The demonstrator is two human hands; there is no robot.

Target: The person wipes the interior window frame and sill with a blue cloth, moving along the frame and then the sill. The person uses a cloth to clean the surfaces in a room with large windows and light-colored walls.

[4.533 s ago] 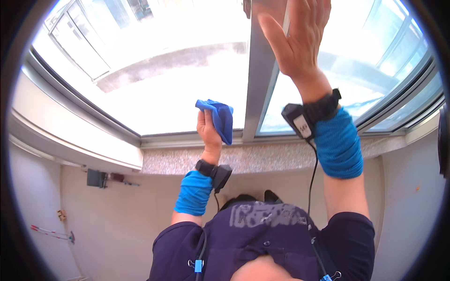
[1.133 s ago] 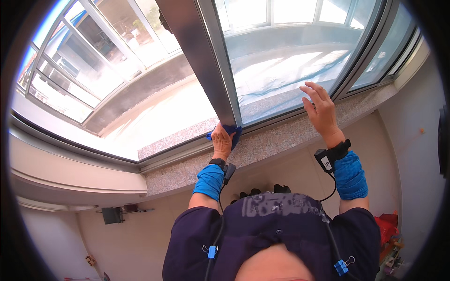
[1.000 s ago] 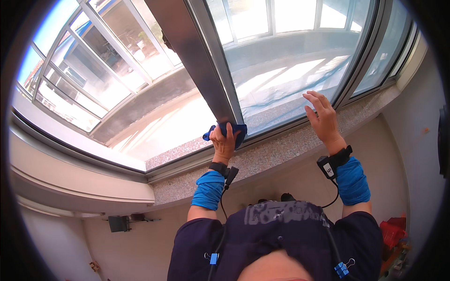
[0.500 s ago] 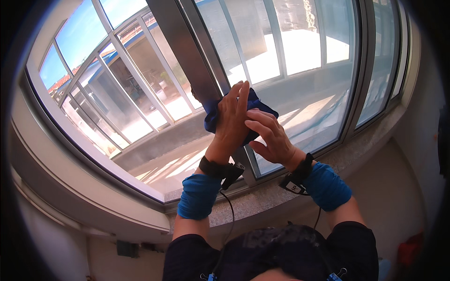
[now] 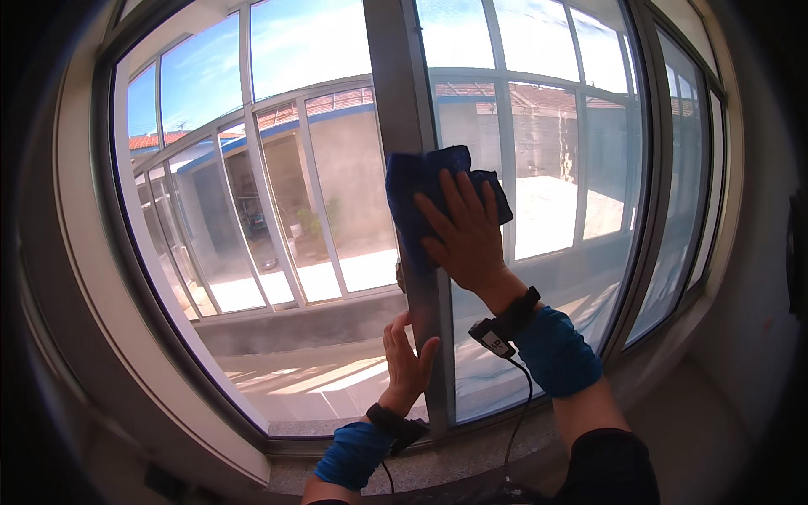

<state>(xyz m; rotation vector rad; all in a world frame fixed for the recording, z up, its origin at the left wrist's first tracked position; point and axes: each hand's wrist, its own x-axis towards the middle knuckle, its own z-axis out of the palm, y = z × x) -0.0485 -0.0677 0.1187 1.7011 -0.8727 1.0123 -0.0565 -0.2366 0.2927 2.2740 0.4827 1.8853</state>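
Observation:
A dark blue cloth (image 5: 412,206) is spread over the upper part of the grey upright window frame (image 5: 425,311) and the edge of the glass. My right hand (image 5: 468,231) holds it there under the palm, fingers fanned out across the fabric. Lower down, my left hand (image 5: 407,366) is at the same upright, empty, with its fingers apart and thumb out. Whether its fingertips touch the frame I cannot tell. A small latch-like part (image 5: 400,274) shows on the upright's left edge, between the two hands.
To the right of the upright is a hazy glass pane (image 5: 539,311). A stone sill (image 5: 295,463) runs along the bottom. Cables (image 5: 528,404) hang from dark straps on both wrists. Beyond the glass stand a white-framed glazed wall and a low building.
My right hand has moved up with the cloth, along the upright. My left hand has come off the cloth and dropped lower. The view has tilted upward.

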